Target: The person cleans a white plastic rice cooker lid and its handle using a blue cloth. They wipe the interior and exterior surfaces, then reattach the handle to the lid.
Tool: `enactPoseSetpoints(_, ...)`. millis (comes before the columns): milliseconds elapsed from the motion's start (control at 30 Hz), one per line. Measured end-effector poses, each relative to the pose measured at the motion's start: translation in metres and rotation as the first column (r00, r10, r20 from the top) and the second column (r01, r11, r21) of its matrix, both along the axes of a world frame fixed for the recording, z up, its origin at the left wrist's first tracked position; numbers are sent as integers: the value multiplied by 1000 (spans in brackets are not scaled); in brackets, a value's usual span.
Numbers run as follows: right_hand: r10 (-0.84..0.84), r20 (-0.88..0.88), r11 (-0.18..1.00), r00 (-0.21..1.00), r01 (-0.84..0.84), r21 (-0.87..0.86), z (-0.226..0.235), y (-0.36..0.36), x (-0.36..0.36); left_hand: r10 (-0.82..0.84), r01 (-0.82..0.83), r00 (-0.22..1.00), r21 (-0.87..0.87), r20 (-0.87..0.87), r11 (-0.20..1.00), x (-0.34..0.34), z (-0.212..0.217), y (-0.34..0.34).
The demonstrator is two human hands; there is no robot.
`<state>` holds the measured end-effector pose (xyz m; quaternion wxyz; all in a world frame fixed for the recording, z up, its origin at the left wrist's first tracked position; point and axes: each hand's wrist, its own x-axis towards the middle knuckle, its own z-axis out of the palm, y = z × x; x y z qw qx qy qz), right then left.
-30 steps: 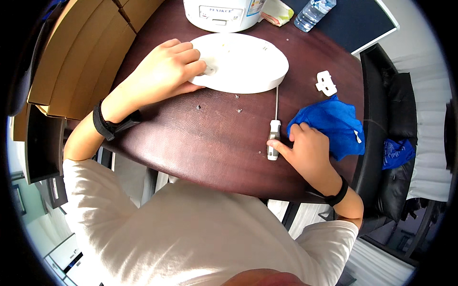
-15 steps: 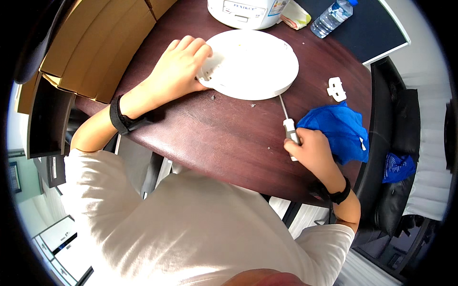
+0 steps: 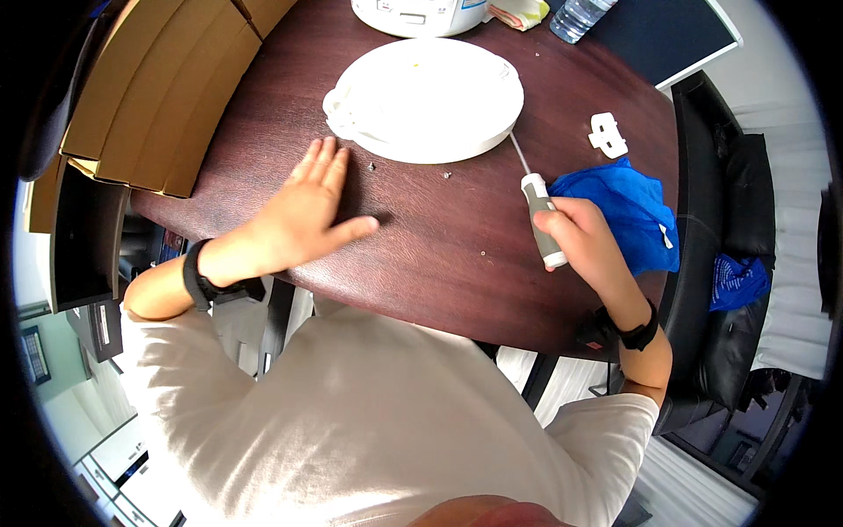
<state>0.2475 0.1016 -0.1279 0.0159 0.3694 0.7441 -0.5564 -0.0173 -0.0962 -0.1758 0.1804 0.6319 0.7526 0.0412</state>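
Note:
A white round appliance lid (image 3: 430, 101) lies on the dark reddish table. My left hand (image 3: 299, 215) is apart from it, just off its near left side, with fingers outstretched and thumb spread, holding nothing. In my right hand (image 3: 580, 233) is a screwdriver (image 3: 539, 220) with a grey and white handle. Its metal shaft points toward the lid's near right rim; I cannot tell whether the tip touches. Two small screws (image 3: 371, 166) (image 3: 447, 175) lie in front of the lid. Beyond my right hand are a crumpled blue cloth (image 3: 619, 211) and a white plastic bracket-like piece (image 3: 608, 135).
A white rounded appliance body (image 3: 420, 18) stands behind the lid, partly cut off by the frame. Next to it are a folded cloth (image 3: 520, 12) and a water bottle (image 3: 580, 18). Cardboard boxes (image 3: 158, 97) line the left; a black sofa (image 3: 742, 193) stands at the right.
My left hand has let go of the lid's left edge and drawn back toward me, fingers now spread. The right hand still holds the screwdriver, its grip now near the handle's lower end.

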Motion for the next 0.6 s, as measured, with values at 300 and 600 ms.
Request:
enactPoseSetpoints(300,-68,-40,997,997,66,-34,-6,5,0,-81,122,971,175,-225,977,38,-49,66)
enactPoseSetpoints(600,-24,-77,1000,997,24,4,-10,13,-3,-134,139,990,125,-52,982,63,-37,87)
